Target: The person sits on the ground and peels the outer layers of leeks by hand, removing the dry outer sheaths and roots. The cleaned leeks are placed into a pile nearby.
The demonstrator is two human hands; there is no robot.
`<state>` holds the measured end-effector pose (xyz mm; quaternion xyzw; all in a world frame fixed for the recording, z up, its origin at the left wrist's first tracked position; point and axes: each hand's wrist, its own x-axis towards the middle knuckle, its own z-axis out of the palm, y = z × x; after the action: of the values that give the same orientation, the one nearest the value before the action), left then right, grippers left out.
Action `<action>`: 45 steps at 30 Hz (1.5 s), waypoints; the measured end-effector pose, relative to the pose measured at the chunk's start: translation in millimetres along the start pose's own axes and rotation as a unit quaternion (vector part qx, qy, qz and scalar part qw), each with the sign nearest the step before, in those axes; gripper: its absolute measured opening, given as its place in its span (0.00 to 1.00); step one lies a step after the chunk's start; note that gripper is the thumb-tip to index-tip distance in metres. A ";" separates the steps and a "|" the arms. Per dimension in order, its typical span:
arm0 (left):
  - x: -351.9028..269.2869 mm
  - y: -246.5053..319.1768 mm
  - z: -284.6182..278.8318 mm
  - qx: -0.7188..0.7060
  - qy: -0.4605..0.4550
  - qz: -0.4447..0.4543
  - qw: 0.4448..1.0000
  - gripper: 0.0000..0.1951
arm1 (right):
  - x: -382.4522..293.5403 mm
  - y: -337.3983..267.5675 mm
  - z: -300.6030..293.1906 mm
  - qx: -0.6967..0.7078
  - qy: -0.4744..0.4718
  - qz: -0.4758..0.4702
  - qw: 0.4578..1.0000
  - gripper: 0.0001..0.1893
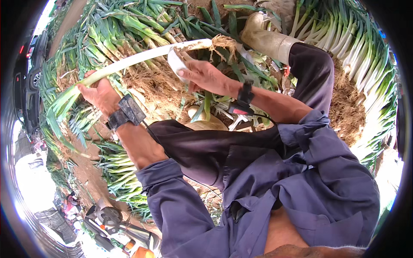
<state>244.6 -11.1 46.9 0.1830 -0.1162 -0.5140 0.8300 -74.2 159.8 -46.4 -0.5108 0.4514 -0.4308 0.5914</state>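
Observation:
A long, thick green onion [138, 65] slants across the view, roots [224, 45] at the upper right and green leaves hanging at the left. My left hand [100, 92] grips it where the white stem turns green. Below the root end, my right hand [205, 75] pinches a white strip of outer skin [176, 61] between thumb and fingers. The strip lies against the stem; whether it is still joined there is hidden. Brown soil stains the stem close to the roots.
Unpeeled green onions with brown roots [155, 80] lie heaped ahead. Rows of cleaner onions [348, 54] stand at the right, and another pile [124, 177] lies at lower left. Peeled scraps [258, 58] litter the ground near my boot [269, 40]. A dark car [32, 80] is at far left.

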 end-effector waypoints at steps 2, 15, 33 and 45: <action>-5.7 2.4 -1.7 0.044 -0.017 0.025 0.999 0.13 | -0.9 24.6 4.9 -0.177 -0.047 -0.074 0.980 0.22; -34.8 -9.2 18.7 0.272 -0.037 0.144 0.951 0.13 | -40.0 66.1 -84.7 -0.475 -0.094 -0.075 0.872 0.19; -2.0 18.4 -27.9 -0.028 -0.080 -0.036 0.996 0.18 | -56.9 53.1 -121.0 -0.323 -0.181 -0.003 0.929 0.08; -38.2 -10.7 21.6 0.056 -0.136 0.003 0.989 0.28 | -46.5 -31.8 -125.5 -0.354 -0.001 -0.071 0.932 0.30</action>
<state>210.7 14.8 61.8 0.1572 -0.2571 -0.5246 0.7962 -208.2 174.5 -19.3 -0.7180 0.5370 -0.2832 0.3405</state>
